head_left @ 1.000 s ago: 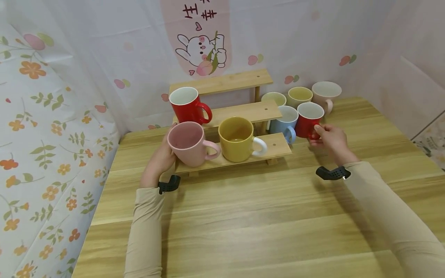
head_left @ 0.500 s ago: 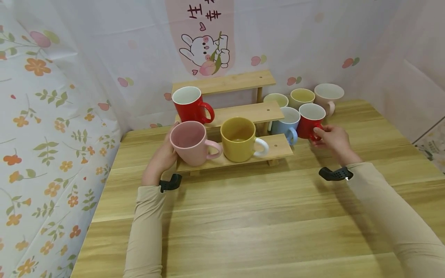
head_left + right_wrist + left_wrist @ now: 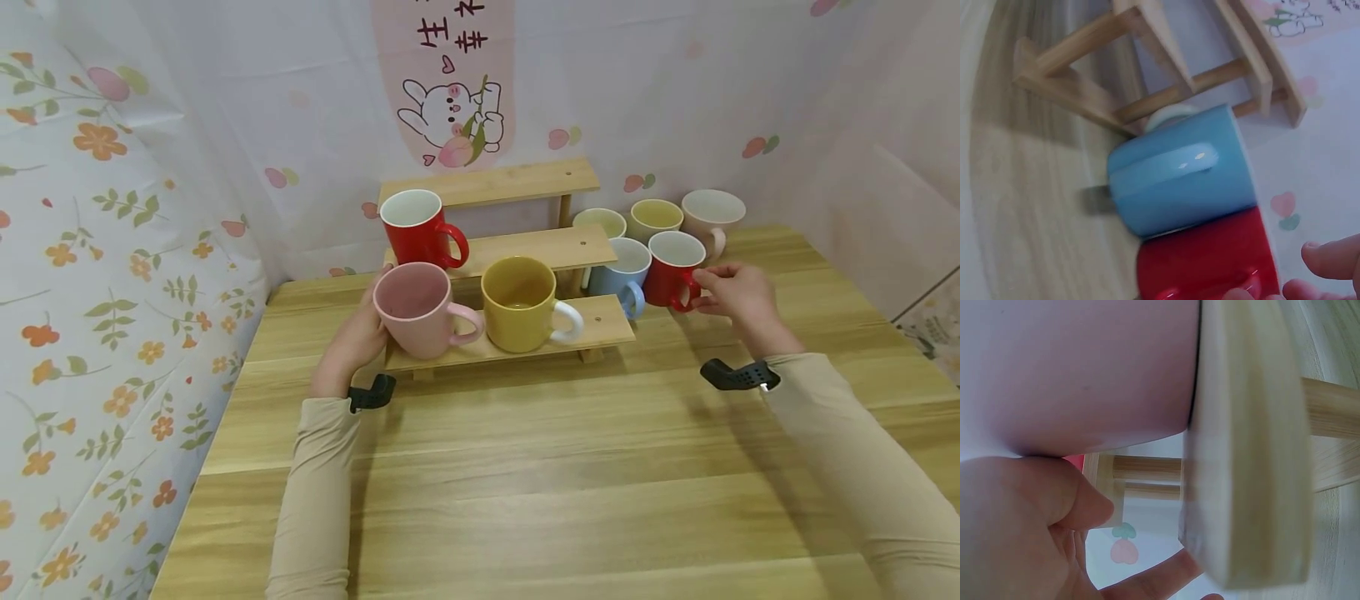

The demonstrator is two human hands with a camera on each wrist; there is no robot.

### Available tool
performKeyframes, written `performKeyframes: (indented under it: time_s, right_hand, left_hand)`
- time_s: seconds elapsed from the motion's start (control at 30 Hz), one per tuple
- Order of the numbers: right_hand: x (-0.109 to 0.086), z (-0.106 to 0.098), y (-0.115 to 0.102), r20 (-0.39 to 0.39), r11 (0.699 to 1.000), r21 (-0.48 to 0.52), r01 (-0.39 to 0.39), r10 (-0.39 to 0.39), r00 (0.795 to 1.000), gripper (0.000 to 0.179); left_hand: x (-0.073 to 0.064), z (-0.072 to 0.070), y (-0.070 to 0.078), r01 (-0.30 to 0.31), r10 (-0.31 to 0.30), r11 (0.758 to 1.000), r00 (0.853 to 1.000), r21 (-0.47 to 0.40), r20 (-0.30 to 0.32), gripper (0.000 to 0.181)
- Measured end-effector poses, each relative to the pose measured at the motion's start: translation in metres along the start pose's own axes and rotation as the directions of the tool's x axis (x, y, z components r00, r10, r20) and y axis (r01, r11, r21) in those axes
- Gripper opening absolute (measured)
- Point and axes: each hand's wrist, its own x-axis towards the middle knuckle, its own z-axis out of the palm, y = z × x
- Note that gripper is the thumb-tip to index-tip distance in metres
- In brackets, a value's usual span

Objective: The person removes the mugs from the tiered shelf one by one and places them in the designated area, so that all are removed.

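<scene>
L hand (image 3: 358,337) touching pink mug (image 3: 413,327); R hand (image 3: 742,300) at wht-lined red mug (image 3: 663,282).

Characters 生 (image 3: 434,33) and 幸 (image 3: 471,41) on the pink panel (image 3: 498,58) of the wall cloth (image 3: 300,50), beyond and above the left grip (image 3: 362,335), a cut-off character (image 3: 470,9) over 幸

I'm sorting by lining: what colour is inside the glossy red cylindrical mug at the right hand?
White inside the red mug; the head view shows it best.

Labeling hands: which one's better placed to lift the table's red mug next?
Likely right: right hand is at the red mug, handle side; left hand is across the rack, by the pink mug.
</scene>
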Motion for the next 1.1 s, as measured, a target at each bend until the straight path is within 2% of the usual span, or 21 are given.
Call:
performKeyframes:
  time_s: [0.07, 0.2, 0.3, 0.4, 0.57, 0.77, 0.87, 1.1]
  right_hand:
    - [-0.001, 0.001, -0.005, -0.016, 1.000, -0.014, 0.019, -0.019, 1.000, 0.037]
    - [-0.004, 0.002, -0.017, -0.031, 0.990, -0.120, 0.077, -0.082, 0.996, 0.052]
    - [-0.007, 0.003, -0.031, -0.022, 0.976, -0.183, 0.116, -0.122, 0.992, 0.054]
    - [-0.008, 0.006, -0.048, -0.001, 0.970, -0.197, 0.139, -0.143, 0.990, 0.052]
    - [-0.004, 0.012, -0.069, 0.065, 0.975, -0.175, 0.139, -0.129, 0.989, 0.048]
    - [0.000, 0.018, -0.081, 0.154, 0.984, -0.141, 0.113, -0.090, 0.984, 0.053]
    - [-0.001, 0.022, -0.087, 0.196, 0.980, -0.163, 0.115, -0.082, 0.977, 0.055]
    - [-0.004, 0.037, -0.103, 0.283, 0.956, -0.257, 0.140, -0.064, 0.957, 0.046]
  left_hand:
    - [0.000, 0.000, 0.001, 0.000, 0.000, 1.000, 1.000, -0.002, -0.001, 0.057]
    - [0.001, 0.000, 0.002, -0.011, 0.011, 1.000, 1.000, -0.004, -0.002, 0.056]
    - [0.001, 0.000, 0.002, -0.022, 0.022, 1.000, 1.000, 0.004, -0.003, 0.056]
    - [0.001, 0.000, 0.001, -0.020, 0.020, 1.000, 1.000, 0.000, -0.006, 0.056]
    - [0.002, 0.000, 0.001, -0.013, 0.013, 1.000, 1.000, -0.003, -0.013, 0.057]
    - [0.002, 0.001, 0.001, -0.030, 0.030, 0.999, 0.999, -0.013, -0.015, 0.056]
    - [0.002, 0.001, 0.000, -0.030, 0.030, 0.999, 0.999, -0.013, -0.016, 0.055]
    - [0.000, 0.001, 0.001, -0.023, 0.022, 0.999, 1.000, -0.031, -0.013, 0.054]
